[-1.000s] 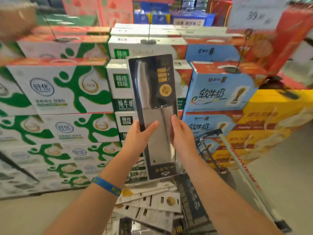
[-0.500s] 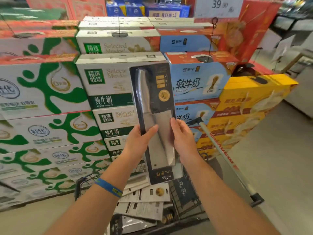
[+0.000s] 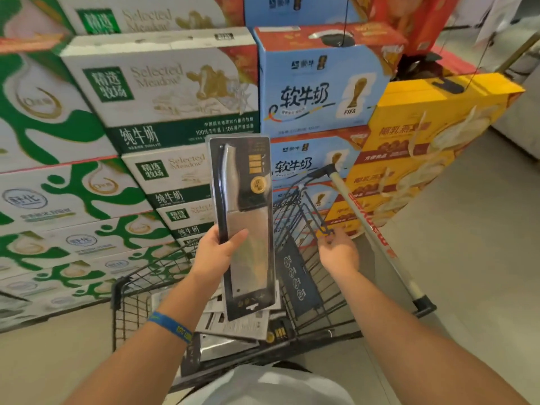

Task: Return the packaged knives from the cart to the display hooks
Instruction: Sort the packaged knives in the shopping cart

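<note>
Right hand (image 3: pixel 339 254) left packaged knife (image 3: pixel 248 200) for cart (image 3: pixel 371 229) (fingertips hidden).

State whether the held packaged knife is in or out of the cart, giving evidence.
Out: the left hand holds the packaged knife upright above the cart, over the packages lying inside.

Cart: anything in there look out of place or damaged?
The packaged knives in the cart lie in a loose, skewed pile, several white back up. No damage shows. The left hand holds one package upright above them.
</note>
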Tool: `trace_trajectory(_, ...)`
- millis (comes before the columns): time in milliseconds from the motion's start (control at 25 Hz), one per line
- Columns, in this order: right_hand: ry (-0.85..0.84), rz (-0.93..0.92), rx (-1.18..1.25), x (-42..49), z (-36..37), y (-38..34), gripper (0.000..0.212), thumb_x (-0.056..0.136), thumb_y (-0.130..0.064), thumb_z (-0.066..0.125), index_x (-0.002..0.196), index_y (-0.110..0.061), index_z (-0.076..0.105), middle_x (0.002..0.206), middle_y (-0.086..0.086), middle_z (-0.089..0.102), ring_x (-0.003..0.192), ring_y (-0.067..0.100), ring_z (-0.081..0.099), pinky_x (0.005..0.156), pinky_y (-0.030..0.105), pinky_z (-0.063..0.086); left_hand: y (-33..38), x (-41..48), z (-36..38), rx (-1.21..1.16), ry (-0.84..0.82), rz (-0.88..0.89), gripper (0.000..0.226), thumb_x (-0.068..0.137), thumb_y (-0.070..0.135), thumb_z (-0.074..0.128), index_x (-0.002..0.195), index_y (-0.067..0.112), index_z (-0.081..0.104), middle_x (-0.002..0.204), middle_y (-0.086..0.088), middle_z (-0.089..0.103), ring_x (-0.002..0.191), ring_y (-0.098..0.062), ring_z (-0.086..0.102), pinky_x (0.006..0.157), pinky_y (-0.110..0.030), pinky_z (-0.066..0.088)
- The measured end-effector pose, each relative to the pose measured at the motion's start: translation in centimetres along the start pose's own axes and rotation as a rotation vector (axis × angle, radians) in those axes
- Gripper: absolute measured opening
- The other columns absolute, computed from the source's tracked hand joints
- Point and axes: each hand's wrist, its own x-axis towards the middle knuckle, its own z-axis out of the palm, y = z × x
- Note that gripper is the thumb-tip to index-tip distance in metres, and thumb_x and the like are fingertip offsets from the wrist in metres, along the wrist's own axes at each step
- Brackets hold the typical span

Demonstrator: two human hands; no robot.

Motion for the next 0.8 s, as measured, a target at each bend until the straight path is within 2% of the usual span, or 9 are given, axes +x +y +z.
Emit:
trace_trajectory(120,0.114,-0.074,0.067,-3.4,2.6,-1.0,0.039,0.103,-0.033,0.050,0.141,-0.024,0.055,0.122,0.009,0.070,0.106,0.030,0.066,0.076,0.032,0.047,-1.0,-0.5,-2.0,0.036,0.099,-0.037,0.026,0.087,0.029,0.078,0.111,0.023,0.069,0.101,0.003,0.078,0.092,-0.017,0.076,0.075,-0.035,0.060)
trace_trajectory(200,-0.044,-0.288,0.026,-6.3,6.0,-1.5,0.038,0.104,-0.036,0.048,0.140,-0.027,0.055,0.104,0.002,0.073,0.087,0.019,0.067,0.066,0.029,0.047,-1.5,-1.3,-4.0,0.040,0.183,-0.048,0.023,0.087,0.029,0.078,0.109,0.025,0.069,0.101,0.004,0.078,0.089,-0.013,0.076,0.072,-0.032,0.059)
trace_trajectory(240,-0.162,-0.381,-0.020,-7.8,8.0,-1.7,0.037,0.104,-0.037,0.048,0.138,-0.027,0.056,0.100,0.001,0.072,0.085,0.017,0.067,0.065,0.029,0.049,-1.6,-2.0,-5.0,0.041,0.220,-0.048,0.022,0.088,0.029,0.077,0.108,0.027,0.069,0.100,0.006,0.078,0.088,-0.011,0.075,0.070,-0.029,0.058)
trace_trajectory(320,-0.357,-0.463,-0.110,-9.6,11.7,-2.1,0.034,0.103,-0.039,0.049,0.129,-0.019,0.059,0.106,0.008,0.071,0.095,0.027,0.068,0.075,0.035,0.051,-1.6,-3.4,-6.9,0.045,0.311,-0.056,0.020,0.088,0.031,0.077,0.105,0.029,0.068,0.098,0.008,0.078,0.085,-0.007,0.075,0.067,-0.026,0.056)
trace_trajectory(400,-0.393,-0.443,-0.137,-10.0,13.4,-2.3,0.037,0.105,-0.042,0.048,0.124,-0.012,0.058,0.115,0.013,0.069,0.107,0.033,0.065,0.083,0.036,0.047,-1.4,-4.6,-8.3,0.053,0.390,-0.073,0.021,0.087,0.033,0.077,0.104,0.030,0.066,0.097,0.008,0.077,0.085,-0.008,0.074,0.068,-0.027,0.055)
trace_trajectory(480,-0.341,-0.458,-0.183,-9.3,13.6,-2.5,0.047,0.105,-0.049,0.041,0.123,-0.012,0.061,0.117,0.012,0.068,0.110,0.033,0.063,0.085,0.035,0.046,-1.1,-5.5,-9.0,0.084,0.442,-0.076,0.023,0.087,0.033,0.077,0.105,0.028,0.065,0.099,0.005,0.076,0.086,-0.009,0.073,0.071,-0.030,0.057)
trace_trajectory(600,-0.208,-0.532,-0.206,-8.2,12.9,-3.8,0.057,0.106,-0.052,0.037,0.108,-0.005,0.070,0.124,0.008,0.060,0.118,0.028,0.056,0.093,0.035,0.044,0.0,-5.9,-9.2,0.166,0.442,-0.056,0.020,0.088,0.032,0.076,0.103,0.029,0.064,0.100,0.005,0.074,0.089,-0.011,0.072,0.075,-0.031,0.058)
trace_trajectory(720,-0.090,-0.556,-0.060,-8.0,10.9,-5.8,0.034,0.102,-0.046,0.052,0.095,-0.015,0.062,0.110,-0.001,0.052,0.112,0.024,0.055,0.083,0.033,0.042,1.7,-5.5,-9.2,0.345,0.401,-0.018,0.020,0.087,0.033,0.077,0.101,0.026,0.065,0.096,0.004,0.073,0.090,-0.016,0.071,0.077,-0.035,0.056)
trace_trajectory(800,0.011,-0.729,0.089,-7.8,8.7,-7.8,0.020,0.099,-0.037,0.059,0.107,-0.018,0.057,0.108,-0.005,0.049,0.111,0.021,0.054,0.086,0.033,0.043,3.4,-5.0,-9.2,0.544,0.399,0.033,0.018,0.087,0.036,0.077,0.099,0.028,0.066,0.088,0.008,0.071,0.083,-0.013,0.068,0.071,-0.031,0.052)
